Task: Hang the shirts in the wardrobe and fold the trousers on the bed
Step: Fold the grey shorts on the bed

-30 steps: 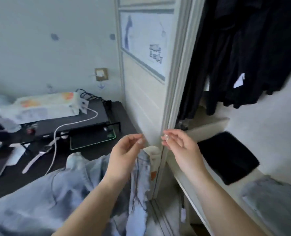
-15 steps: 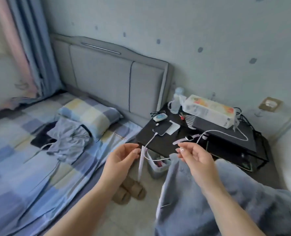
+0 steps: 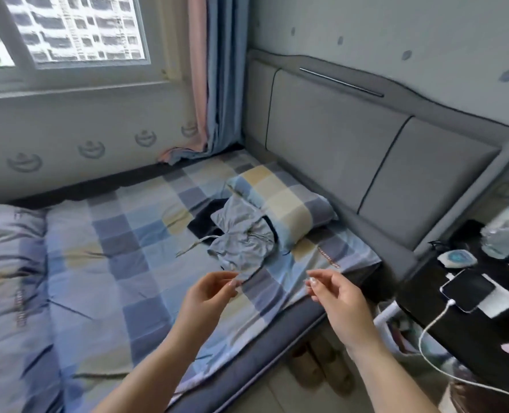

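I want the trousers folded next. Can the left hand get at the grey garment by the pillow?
Probably yes: the left hand hovers empty just short of the grey garment, nothing between them.

We see our two forearms bare — no sleeves, no watch — and pale-painted nails on the left hand point(image 3: 208, 293) and right hand point(image 3: 336, 296).

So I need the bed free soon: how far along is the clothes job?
Nothing in this view looks finished. Both the left hand and the right hand hover over the bed with loosely curled fingers, holding nothing. A grey garment lies crumpled, unfolded, beside the pillow, over a dark garment. Those remain to sort; the wardrobe is out of view.
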Demonstrator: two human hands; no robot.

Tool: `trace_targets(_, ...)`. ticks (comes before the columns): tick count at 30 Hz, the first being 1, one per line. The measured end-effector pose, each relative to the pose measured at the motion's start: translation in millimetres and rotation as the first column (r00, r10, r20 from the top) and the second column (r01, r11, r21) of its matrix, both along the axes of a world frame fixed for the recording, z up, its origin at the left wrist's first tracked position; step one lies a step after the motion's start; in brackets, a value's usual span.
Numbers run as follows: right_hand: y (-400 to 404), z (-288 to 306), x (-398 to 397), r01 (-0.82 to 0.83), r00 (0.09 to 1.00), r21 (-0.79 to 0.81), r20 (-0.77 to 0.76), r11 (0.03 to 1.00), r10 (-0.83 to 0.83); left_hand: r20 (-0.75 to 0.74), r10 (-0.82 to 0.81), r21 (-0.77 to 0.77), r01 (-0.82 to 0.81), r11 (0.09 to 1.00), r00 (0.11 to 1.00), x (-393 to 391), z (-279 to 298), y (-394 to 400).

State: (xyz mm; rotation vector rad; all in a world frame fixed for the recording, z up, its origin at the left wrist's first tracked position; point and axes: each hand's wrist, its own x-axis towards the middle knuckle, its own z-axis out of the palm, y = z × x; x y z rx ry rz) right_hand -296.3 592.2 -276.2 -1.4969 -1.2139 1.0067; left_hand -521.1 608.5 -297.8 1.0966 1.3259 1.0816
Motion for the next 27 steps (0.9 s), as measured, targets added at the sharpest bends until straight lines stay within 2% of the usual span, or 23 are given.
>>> trace_targets(9, 102.5, -36.5, -26.2, -0.076, 0.995, -0.161, 0.054, 0.984, 0.086, -0.040, 0.123, -0.123, -0.127, 0.984, 0.992, -50.8, -35.9, 73.0)
trace_targets(17, 241.6, -83.6, 9.6, -0.128, 0.980, -0.295, 0.112, 0.947, 0.167, -0.060, 0.152, -0.234, -0.162, 0.959, 0.987, -29.9, -79.6, 183.7)
trace_targets(21, 331.3, -135.4, 36.9, -0.146, 0.970, -0.378, 0.126, 0.914, 0.207, -0.076, 0.185, -0.309, -0.199, 0.930, 0.980, 5.1, -128.9, 263.5)
trace_targets(27, 469.5, -272.3, 74.1, -0.186, 0.940, -0.509, 0.156, 0.841, 0.302, -0.098, 0.215, -0.393, -0.236, 0.889, 0.972, 72.5, -244.8, 385.3)
